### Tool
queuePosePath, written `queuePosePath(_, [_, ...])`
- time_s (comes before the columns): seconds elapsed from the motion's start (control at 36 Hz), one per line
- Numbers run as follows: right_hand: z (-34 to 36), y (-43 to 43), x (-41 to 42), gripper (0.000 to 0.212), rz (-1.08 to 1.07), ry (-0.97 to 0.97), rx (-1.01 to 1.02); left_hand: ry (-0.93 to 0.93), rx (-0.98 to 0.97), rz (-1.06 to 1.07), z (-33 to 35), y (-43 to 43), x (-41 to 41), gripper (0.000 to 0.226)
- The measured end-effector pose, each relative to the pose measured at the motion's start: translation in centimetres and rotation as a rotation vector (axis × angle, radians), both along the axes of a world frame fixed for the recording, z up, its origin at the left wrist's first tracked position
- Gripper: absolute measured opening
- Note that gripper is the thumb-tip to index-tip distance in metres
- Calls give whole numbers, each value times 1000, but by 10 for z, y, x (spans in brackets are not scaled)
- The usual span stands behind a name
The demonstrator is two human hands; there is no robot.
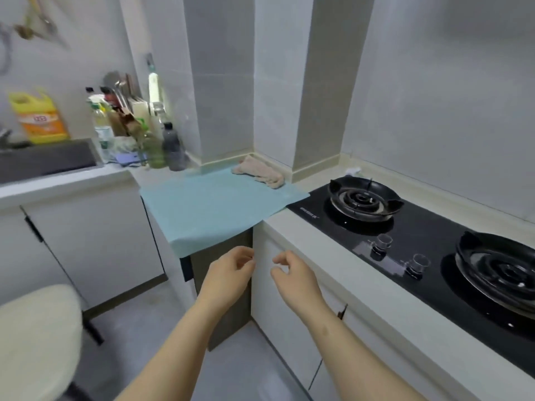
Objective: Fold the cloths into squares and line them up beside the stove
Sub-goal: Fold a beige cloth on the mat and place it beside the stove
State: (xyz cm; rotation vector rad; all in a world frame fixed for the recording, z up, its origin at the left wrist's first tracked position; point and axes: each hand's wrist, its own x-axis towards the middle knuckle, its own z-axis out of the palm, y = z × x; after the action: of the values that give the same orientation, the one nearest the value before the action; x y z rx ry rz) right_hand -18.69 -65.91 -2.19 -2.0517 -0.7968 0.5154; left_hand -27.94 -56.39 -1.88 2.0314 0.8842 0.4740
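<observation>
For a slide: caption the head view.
Left hand and right hand hover empty before a blue cloth spread beside the stove, a crumpled beige cloth behind.

Head view, sole camera: worn high, facing forward and down onto a counter (282,227) corner. Wide-angle, close: left hand (230,270) and right hand (293,274) just below centre, stove (425,227) at 3 o'clock, sink (49,161) at 10 o'clock; left margin smeared, perhaps motion.

Matt blue cloth (214,204), nubbly beige cloth (259,171) (terry-like), glossy black glass stove (419,241), smooth pale countertop (318,247)
</observation>
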Motion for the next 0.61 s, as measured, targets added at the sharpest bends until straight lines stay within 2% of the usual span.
queuePosePath(0.31, [-10,109,29,27,77,32,10,-2,-73,110,-16,96,8,26])
queuePosePath(0.61, [-11,248,136,25,55,92,52,-1,-62,178,-8,236,101,24])
